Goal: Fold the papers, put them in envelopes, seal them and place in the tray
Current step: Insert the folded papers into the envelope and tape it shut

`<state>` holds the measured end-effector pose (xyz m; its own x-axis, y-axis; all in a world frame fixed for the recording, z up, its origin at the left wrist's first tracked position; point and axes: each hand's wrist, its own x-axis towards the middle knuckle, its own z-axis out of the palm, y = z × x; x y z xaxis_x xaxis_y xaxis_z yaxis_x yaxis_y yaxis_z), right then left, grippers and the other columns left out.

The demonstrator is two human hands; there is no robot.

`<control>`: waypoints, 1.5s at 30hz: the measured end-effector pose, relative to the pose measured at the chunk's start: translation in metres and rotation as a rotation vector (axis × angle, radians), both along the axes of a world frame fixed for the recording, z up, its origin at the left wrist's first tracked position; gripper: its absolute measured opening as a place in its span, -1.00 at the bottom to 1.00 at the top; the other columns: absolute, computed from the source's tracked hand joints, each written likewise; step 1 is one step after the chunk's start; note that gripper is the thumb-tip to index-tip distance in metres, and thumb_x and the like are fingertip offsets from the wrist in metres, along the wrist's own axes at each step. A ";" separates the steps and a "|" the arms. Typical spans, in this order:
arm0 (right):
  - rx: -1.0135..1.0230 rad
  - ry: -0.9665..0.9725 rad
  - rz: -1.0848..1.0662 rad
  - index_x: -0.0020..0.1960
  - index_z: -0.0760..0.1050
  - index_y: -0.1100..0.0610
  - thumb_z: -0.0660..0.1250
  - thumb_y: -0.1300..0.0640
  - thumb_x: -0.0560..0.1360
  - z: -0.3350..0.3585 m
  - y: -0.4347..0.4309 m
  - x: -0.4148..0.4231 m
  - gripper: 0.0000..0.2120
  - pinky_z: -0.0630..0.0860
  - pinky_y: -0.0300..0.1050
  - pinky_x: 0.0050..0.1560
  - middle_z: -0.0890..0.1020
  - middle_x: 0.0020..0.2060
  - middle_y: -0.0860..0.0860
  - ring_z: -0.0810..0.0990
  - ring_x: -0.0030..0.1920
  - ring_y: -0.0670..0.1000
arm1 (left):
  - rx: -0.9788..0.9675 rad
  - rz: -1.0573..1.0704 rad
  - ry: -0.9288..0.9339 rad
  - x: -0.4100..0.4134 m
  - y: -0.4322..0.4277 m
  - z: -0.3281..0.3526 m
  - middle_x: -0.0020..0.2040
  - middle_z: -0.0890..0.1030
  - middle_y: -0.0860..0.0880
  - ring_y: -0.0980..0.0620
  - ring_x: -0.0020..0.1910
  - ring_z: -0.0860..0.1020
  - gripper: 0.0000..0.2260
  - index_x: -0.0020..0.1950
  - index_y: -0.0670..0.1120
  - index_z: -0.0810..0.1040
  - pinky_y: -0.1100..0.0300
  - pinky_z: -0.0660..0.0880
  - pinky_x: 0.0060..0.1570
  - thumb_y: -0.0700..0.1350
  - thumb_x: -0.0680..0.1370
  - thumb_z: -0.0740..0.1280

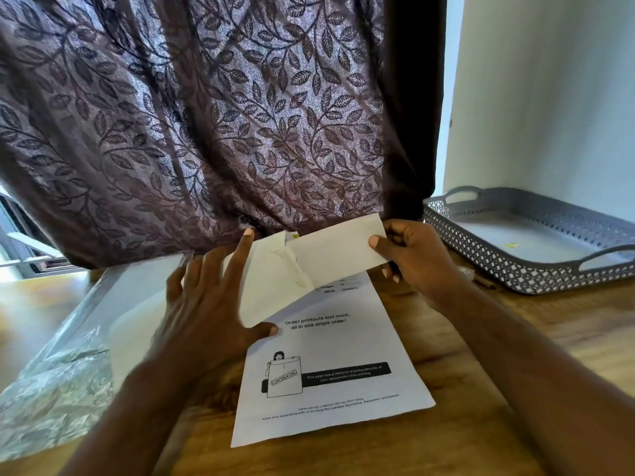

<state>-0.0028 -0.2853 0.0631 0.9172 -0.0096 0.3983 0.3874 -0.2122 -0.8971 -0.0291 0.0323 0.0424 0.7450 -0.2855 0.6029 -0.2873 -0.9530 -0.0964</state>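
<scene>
A white envelope point(271, 280) with its flap up is held above the table. My left hand point(209, 304) holds its left side, thumb on the front and fingers spread behind. My right hand point(409, 259) pinches a folded white paper point(338, 250) by its right end; the paper's left end is in the envelope's mouth. Beneath them a printed sheet point(330, 383) lies flat on the wooden table point(481, 389). A grey perforated tray point(529, 242) with handles stands at the right, holding only a small yellow scrap.
A clear plastic packet point(58, 383) with white envelopes inside lies at the left on the table. A dark leaf-patterned curtain point(213, 125) hangs just behind the table's far edge. A white wall rises behind the tray.
</scene>
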 end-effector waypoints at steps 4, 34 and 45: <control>-0.022 -0.016 0.016 0.04 0.64 0.03 0.37 0.18 0.60 -0.003 0.005 -0.003 -0.91 0.47 -0.22 -0.50 0.73 -0.21 0.03 0.57 -0.47 -0.06 | 0.020 -0.040 0.019 -0.002 -0.004 -0.002 0.37 0.33 -0.08 -0.17 0.31 0.33 0.26 0.66 0.04 -0.09 -0.29 0.31 0.28 0.64 0.15 0.25; 0.083 0.112 0.141 0.05 0.64 0.15 0.23 0.18 0.67 -0.008 0.053 -0.029 -0.80 0.29 -0.28 -0.64 0.75 -0.03 -0.05 0.69 -0.42 0.18 | -0.057 -0.112 0.104 -0.003 -0.014 -0.003 0.39 0.32 -0.09 -0.18 0.29 0.41 0.21 0.65 0.08 -0.17 -0.32 0.41 0.24 0.65 0.20 0.21; -0.100 0.213 0.417 0.33 0.58 0.12 0.39 0.09 0.60 -0.011 0.059 -0.038 -0.68 0.35 -0.32 -0.59 0.71 0.15 0.02 0.59 -0.52 0.01 | -0.005 -0.116 0.079 -0.011 -0.024 0.000 0.39 0.32 -0.06 -0.08 0.28 0.33 0.14 0.66 0.04 -0.09 -0.27 0.48 0.14 0.63 0.26 0.15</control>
<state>-0.0410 -0.2261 0.0522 0.8959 0.4057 0.1813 0.2676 -0.1669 -0.9490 -0.0399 0.0078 0.0422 0.7522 -0.3701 0.5452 -0.4024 -0.9132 -0.0648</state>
